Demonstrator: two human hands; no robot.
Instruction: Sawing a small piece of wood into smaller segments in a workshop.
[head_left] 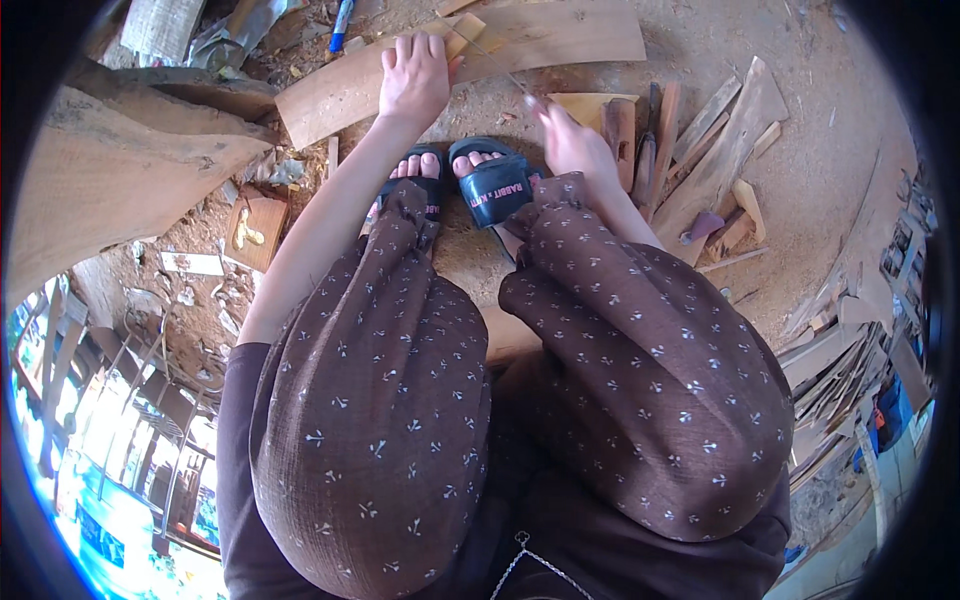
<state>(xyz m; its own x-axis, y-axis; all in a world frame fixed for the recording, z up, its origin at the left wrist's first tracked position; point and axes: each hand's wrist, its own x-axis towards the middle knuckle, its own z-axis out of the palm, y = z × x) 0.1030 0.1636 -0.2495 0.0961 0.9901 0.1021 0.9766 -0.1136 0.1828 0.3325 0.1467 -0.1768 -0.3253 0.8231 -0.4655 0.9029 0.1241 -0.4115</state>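
Observation:
A long, pale wooden plank [560, 38] lies across the ground beyond my feet. My left hand [415, 80] is closed on a small light-wood piece [462, 36], pressing it onto the plank. From the right, my right hand [578, 150] grips a slim tool [517, 84] by its handle. The tool's thin, dark shaft slants up and left to the small wood piece and appears to meet it. Its tip is too fine to make out, so I cannot tell whether it is a file or a blade.
Wood offcuts [715, 150] lie to the right, and a big timber slab [130, 175] fills the left. A blue marker pen [341, 24] rests past the plank. A brown wooden block [257, 232] sits among shavings. My feet wear dark sandals [492, 188]. Stacked strips [850, 370] stand far right.

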